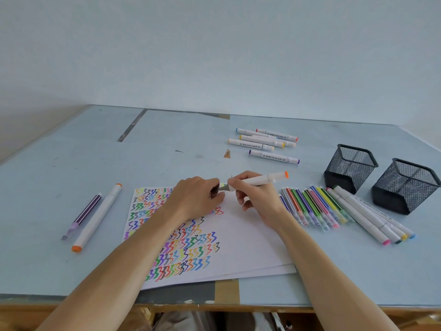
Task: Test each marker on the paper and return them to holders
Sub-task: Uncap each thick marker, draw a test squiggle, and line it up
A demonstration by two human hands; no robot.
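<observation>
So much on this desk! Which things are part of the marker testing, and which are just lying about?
Part of the job:
- white marker with orange cap, held in the right hand
- its cap, apparently in the left hand
- paper with squiggles
- two mesh holders, both apparently empty
- thin pens and other white markers

Just lying about:
- brown scrap
- tape patch

both hands [199,199] curled, fingertips together

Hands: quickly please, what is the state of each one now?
Left hand: fingers pinch the marker's cap.
Right hand: fingers grip the orange-ended marker.
</observation>
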